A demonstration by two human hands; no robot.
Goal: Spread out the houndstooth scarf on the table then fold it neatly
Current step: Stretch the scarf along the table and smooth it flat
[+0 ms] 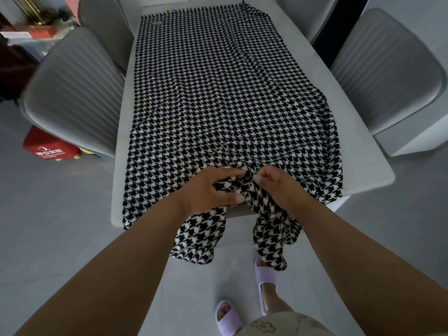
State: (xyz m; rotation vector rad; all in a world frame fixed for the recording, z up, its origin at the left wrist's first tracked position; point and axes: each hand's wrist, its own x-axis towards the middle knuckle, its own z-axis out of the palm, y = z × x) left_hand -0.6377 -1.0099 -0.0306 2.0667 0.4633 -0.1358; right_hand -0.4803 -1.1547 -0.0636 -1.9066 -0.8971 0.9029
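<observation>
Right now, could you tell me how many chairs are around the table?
4. Two stand along the table's left side: near chair, far chair. Two along the right: near chair, far chair. Others may lie out of frame.

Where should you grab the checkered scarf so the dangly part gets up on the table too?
Best to grip the houndstooth scarf at the two hanging near-end corners, coming from the near table edge. Most of it lies flat, but that end droops in two bunches. The left hand and right hand now pinch it at the middle, so sliding outward should help.
</observation>
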